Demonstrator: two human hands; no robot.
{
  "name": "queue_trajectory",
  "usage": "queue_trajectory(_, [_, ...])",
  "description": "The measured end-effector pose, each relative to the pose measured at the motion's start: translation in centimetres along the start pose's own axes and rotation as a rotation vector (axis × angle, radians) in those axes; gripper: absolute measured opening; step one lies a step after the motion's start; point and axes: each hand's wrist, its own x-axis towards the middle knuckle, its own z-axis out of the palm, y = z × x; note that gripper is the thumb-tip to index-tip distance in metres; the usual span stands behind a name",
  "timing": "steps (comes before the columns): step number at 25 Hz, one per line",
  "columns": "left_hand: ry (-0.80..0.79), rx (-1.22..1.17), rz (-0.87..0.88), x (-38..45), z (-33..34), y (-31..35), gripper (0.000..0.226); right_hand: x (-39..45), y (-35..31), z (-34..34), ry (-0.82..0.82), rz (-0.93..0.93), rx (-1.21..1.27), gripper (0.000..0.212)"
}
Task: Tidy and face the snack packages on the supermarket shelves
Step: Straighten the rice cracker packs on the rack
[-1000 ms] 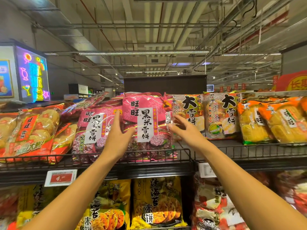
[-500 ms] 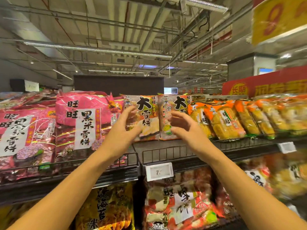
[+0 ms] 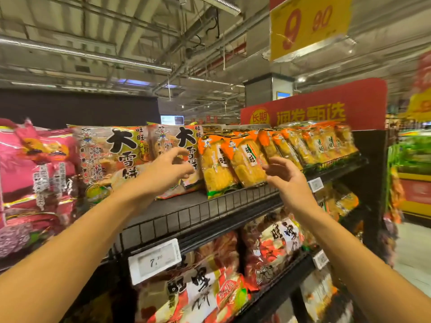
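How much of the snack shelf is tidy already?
Done: the pink bags stand facing out. In hand: both hands, the left hand and right hand, reach empty for the leaning orange bags. Left: those and the blurry orange row behind them.

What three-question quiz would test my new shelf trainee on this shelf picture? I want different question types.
1. True or false: the left hand grips a pack.
2. Which packs stand nearest the right hand? A) pink packs B) yellow packs C) red packs
3. Fill in: the white shelf tag under the top shelf starts with the digit ___.

Key: 1 false, both hands are open in front of the packs; 2 B; 3 seven.
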Motion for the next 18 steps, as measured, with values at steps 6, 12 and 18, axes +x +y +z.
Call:
queue_trajectory(6, [-0.116, 0.156, -0.053, 5.4, 4.1, -0.9, 0.026, 5.7, 4.5, -5.2, 0.038, 0.217, -0.159, 0.049])
queue_trajectory(12, [-0.096, 0.086, -0.211, 12.7, 9.8, -1.4, 0.016, 16.3, 8.6, -7.7, -0.143, 0.186, -0.402, 0.047])
queue_trajectory(18, [-0.031, 0.122, -0.464, 18.7, 17.3, -1.3, 0.05, 25.1, 13.4, -7.6, -0.422, 0.155, -0.527, 0.033])
